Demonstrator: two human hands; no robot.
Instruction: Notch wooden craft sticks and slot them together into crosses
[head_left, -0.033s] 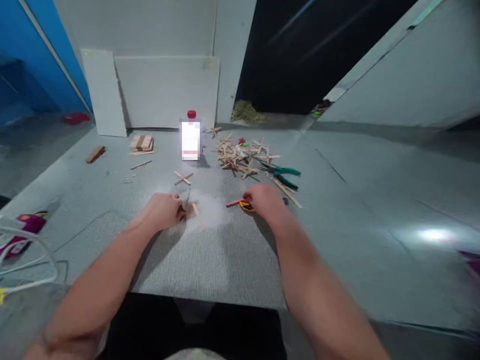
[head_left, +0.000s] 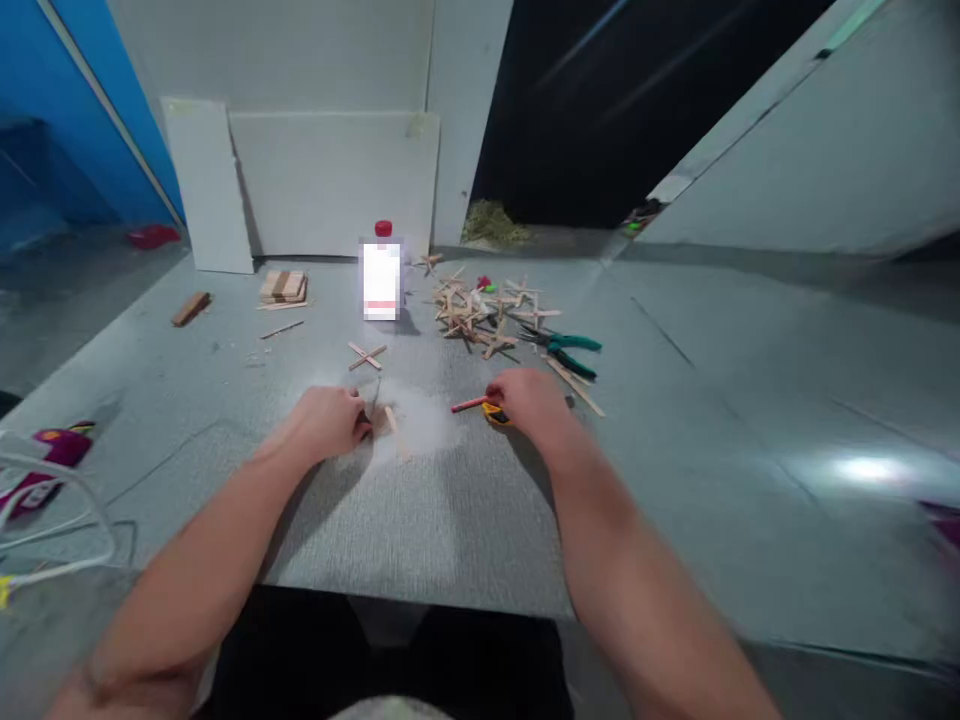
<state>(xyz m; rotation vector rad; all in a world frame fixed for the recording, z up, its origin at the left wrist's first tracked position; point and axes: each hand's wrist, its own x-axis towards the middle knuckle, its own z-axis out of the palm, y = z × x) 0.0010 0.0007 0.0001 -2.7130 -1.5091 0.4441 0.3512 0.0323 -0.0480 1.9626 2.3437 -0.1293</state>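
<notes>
1. Spanning most of the view: a broad grey textured tabletop [head_left: 465, 530], bearing the stock; its near area is left uncluttered, apparently to give both forearms support.
2. A large white rectangular board [head_left: 337, 190], propped upright at the back edge, seemingly stood there to keep it off the work area.
3. A loose heap of pale wooden stick crosses [head_left: 469, 318], beyond the right hand, probably gathered to keep the pieces together.
4. A translucent bottle with a red cap [head_left: 382, 280], upright, label blurred; standing suits a closed container.
5. Bare right hand [head_left: 529, 400], fingers together, clamped on a slim red stick, presumably low for steadiness.
6. Bare left hand [head_left: 326, 420], resting on the table with curled fingers; cannot tell whether they grip anything.
7. Green-handled pliers [head_left: 559, 345], lying beside the heap, likely parked within reach.
8. A banded stack of flat pale wooden sticks [head_left: 283, 287], back left, the dark band evidently keeping it square.
9. One pale wooden cross [head_left: 367, 356], flat, apart from the heap.
10. A yellow-and-black object [head_left: 496, 413], partly hidden under the right hand; kind unclear.
11. The slim red stick [head_left: 468, 405], pointing leftward from the right fingers.
12. A short pale wooden piece [head_left: 391, 419], just beside the left fingertips.
</notes>
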